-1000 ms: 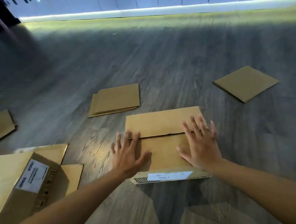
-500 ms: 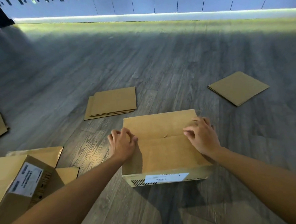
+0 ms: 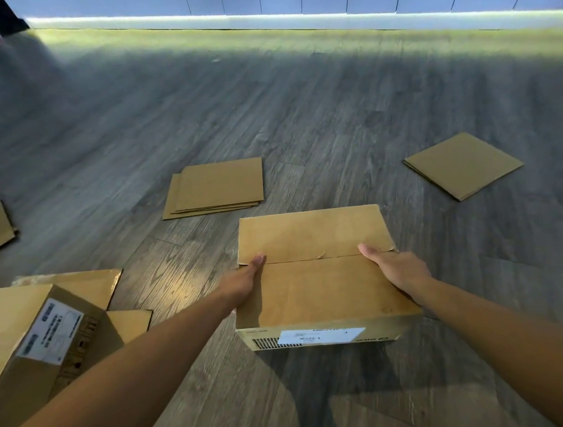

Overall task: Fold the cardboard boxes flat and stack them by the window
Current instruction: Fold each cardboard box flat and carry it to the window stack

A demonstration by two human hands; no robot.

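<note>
Closed cardboard box (image 3: 319, 290) between both hands, thumbs on top, fingers gripping its sides.

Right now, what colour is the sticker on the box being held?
White with dark print, on the sticker in the head view.

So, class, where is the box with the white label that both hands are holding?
In the head view the box sits centre, slightly right, on the wooden floor, just nearer than a flat cardboard stack.
</note>
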